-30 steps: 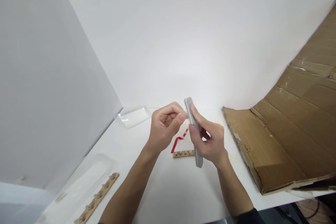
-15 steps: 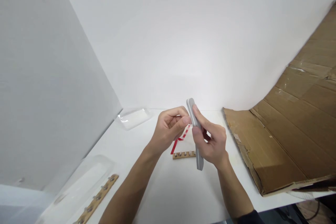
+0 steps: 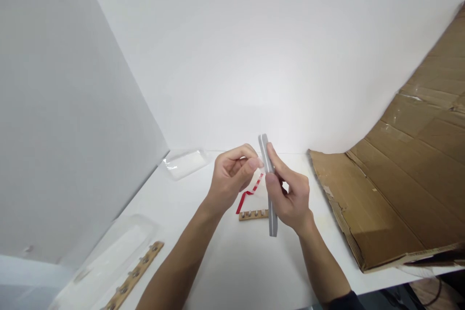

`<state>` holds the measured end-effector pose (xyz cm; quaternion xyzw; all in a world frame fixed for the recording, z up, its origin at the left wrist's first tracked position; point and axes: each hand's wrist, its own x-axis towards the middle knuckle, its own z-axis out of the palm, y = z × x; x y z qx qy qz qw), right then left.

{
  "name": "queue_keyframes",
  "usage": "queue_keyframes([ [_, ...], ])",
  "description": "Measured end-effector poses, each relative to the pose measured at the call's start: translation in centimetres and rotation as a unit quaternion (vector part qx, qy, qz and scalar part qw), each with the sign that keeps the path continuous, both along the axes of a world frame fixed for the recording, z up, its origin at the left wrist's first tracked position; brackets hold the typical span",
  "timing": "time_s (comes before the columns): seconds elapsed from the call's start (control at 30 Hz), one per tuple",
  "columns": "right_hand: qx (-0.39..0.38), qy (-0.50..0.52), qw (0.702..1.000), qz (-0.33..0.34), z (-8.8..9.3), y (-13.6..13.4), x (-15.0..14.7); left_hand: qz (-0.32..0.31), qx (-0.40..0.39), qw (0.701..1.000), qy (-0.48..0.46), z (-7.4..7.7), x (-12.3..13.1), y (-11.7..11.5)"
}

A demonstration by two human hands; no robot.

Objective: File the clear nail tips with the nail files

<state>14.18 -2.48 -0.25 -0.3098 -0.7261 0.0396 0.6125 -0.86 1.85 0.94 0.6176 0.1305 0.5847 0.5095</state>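
Observation:
My right hand [image 3: 292,197] is closed round a long grey nail buffer [image 3: 272,213] with rounded ends and a white layer along its middle. The buffer stands nearly upright, my right thumb on the near side and the forefinger stretched along its upper part. My left hand [image 3: 229,177] is beside it, fingers curled in and thumb pressed towards them. Its fingertips are close against the buffer's left face; whether they touch cannot be made out. Nothing shows between the left fingers.
Behind my hands lies a clear bag with a red strip [image 3: 241,202], by a wooden strip with metal studs [image 3: 250,215]. Another studded wooden strip [image 3: 135,273] and clear plastic trays [image 3: 119,247] lie at left. Bent cardboard [image 3: 395,203] covers the right side.
The nail buffer has turned slightly, more edge-on and upright, its lower end shifting left. My right hand has moved a little left, and my left hand slightly left and up.

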Motion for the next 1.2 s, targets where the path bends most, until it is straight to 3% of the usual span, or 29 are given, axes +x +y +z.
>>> queue_keyframes([
  [0.13, 0.001, 0.004, 0.999, 0.035, -0.11, 0.11, -0.27, 0.029, 0.003, 0.999, -0.014, -0.30, -0.43, 0.32],
  [0.33, 0.000, 0.022, 0.999, 0.025, 0.37, 0.02, -0.01, -0.021, 0.007, 1.000, -0.002, -0.46, -0.04, 0.31],
  [0.5, -0.006, 0.002, 0.999, 0.045, 0.00, 0.10, -0.26, 0.022, 0.002, 0.999, -0.024, -0.37, -0.50, 0.56],
  [0.73, -0.006, 0.007, 1.000, 0.009, 0.12, -0.04, -0.15, -0.026, -0.015, 1.000, -0.005, -0.64, -0.18, 0.38],
  [1.2, -0.005, 0.006, 0.999, 0.049, -0.24, 0.24, -0.28, 0.028, 0.013, 0.999, -0.022, -0.59, -0.35, 0.55],
])
